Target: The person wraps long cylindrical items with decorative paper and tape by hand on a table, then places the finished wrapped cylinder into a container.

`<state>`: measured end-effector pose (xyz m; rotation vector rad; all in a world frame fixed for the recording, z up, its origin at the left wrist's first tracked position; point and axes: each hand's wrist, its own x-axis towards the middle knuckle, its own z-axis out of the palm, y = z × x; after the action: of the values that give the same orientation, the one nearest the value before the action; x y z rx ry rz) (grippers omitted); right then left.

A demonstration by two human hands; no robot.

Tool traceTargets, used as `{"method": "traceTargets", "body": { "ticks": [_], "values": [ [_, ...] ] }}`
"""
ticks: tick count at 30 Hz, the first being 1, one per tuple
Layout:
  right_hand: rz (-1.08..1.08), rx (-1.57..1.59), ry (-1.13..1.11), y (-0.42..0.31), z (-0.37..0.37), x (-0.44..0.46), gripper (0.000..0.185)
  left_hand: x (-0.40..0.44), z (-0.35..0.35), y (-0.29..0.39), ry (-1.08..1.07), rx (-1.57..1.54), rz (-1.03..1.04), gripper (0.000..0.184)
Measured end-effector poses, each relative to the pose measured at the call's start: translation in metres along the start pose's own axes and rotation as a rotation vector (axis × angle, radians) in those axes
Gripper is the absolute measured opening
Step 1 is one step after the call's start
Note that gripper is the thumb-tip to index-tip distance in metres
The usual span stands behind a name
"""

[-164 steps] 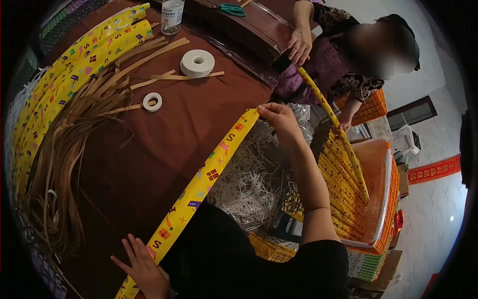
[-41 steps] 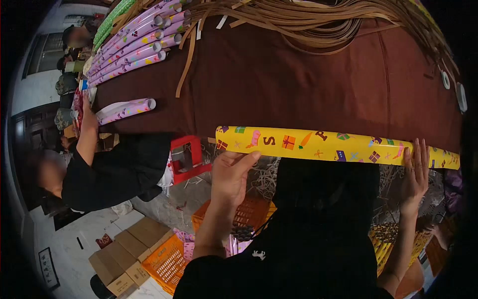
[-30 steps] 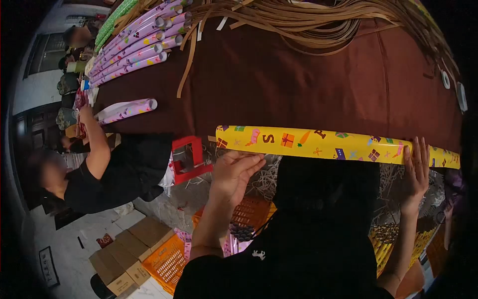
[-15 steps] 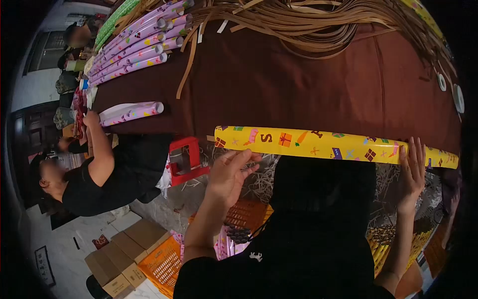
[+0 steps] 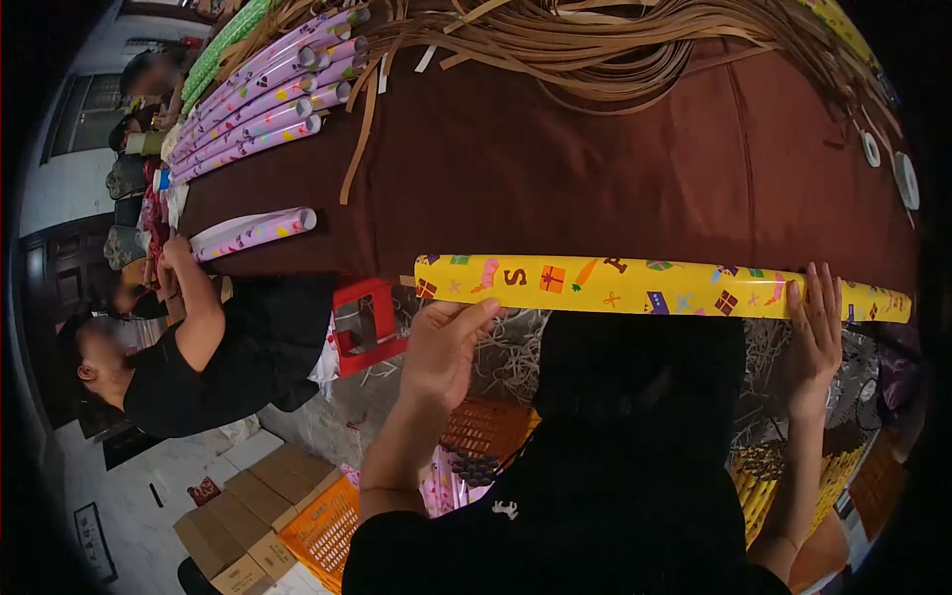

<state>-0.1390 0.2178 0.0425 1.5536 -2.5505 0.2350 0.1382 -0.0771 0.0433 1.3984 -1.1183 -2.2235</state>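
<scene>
A yellow patterned roll [image 5: 635, 288] lies along the near edge of the brown-covered table [image 5: 555, 169]. My left hand [image 5: 443, 347] is at its lower edge near the left end, with thumb and fingers pinched together on the edge. On the right part of the roll, my right hand [image 5: 818, 332] rests flat, its fingers stretched out. The end of a brown strip [image 5: 407, 282] pokes out at the roll's left end.
Pink patterned rolls [image 5: 263, 99] are stacked at the upper left, a single pink roll [image 5: 256, 233] below them. Brown strips [image 5: 615, 50] and white tape rolls [image 5: 906, 181] lie farther back. At left are a co-worker [image 5: 208, 347] and a red stool [image 5: 369, 322].
Since the oldest frame, the view has swung to another part of the table. In the last half second, my left hand has come up to the roll's edge and its fingers have closed.
</scene>
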Motion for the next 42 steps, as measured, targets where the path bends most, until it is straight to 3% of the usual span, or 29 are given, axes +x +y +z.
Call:
{"method": "traceTargets", "body": {
  "ticks": [5, 7, 9, 11, 14, 20, 27, 32, 38, 39, 42],
  "values": [
    [-0.004, 0.005, 0.019, -0.001, -0.001, 0.001, 0.041, 0.001, -0.008, -0.009, 0.004, 0.008, -0.064, 0.016],
    [-0.002, 0.005, 0.02, -0.001, 0.001, 0.0, 0.041, 0.001, -0.009, -0.016, 0.024, -0.154, -0.231, 0.02],
    [-0.011, 0.006, 0.025, 0.0, 0.0, 0.0, 0.041, -0.002, -0.013, -0.026, 0.001, -0.179, -0.253, 0.022],
    [-0.021, 0.008, 0.028, -0.001, 0.0, 0.0, 0.041, -0.006, -0.002, -0.03, -0.155, -0.132, -0.142, 0.021],
    [-0.001, 0.023, 0.029, -0.003, 0.001, 0.001, 0.042, -0.009, 0.022, -0.022, -0.222, -0.121, -0.046, 0.02],
    [-0.017, 0.019, 0.049, 0.0, 0.002, 0.0, 0.041, -0.002, 0.045, -0.026, -0.05, -0.202, -0.022, 0.017],
    [-0.007, 0.023, 0.047, 0.002, 0.005, -0.001, 0.04, -0.003, 0.043, -0.027, -0.067, -0.144, 0.074, 0.015],
    [0.004, 0.047, 0.052, 0.0, 0.003, -0.001, 0.038, -0.004, 0.031, -0.027, -0.089, -0.245, -0.15, 0.019],
    [-0.005, 0.033, 0.039, 0.0, 0.003, 0.0, 0.037, -0.011, 0.018, -0.028, -0.072, -0.246, -0.259, 0.017],
    [-0.008, 0.014, 0.032, 0.0, 0.003, 0.001, 0.038, -0.011, 0.011, -0.03, -0.064, -0.25, -0.248, 0.017],
    [-0.012, 0.017, 0.023, 0.0, -0.001, 0.004, 0.039, -0.012, -0.006, -0.027, 0.068, -0.298, 0.048, 0.012]
  ]
}}
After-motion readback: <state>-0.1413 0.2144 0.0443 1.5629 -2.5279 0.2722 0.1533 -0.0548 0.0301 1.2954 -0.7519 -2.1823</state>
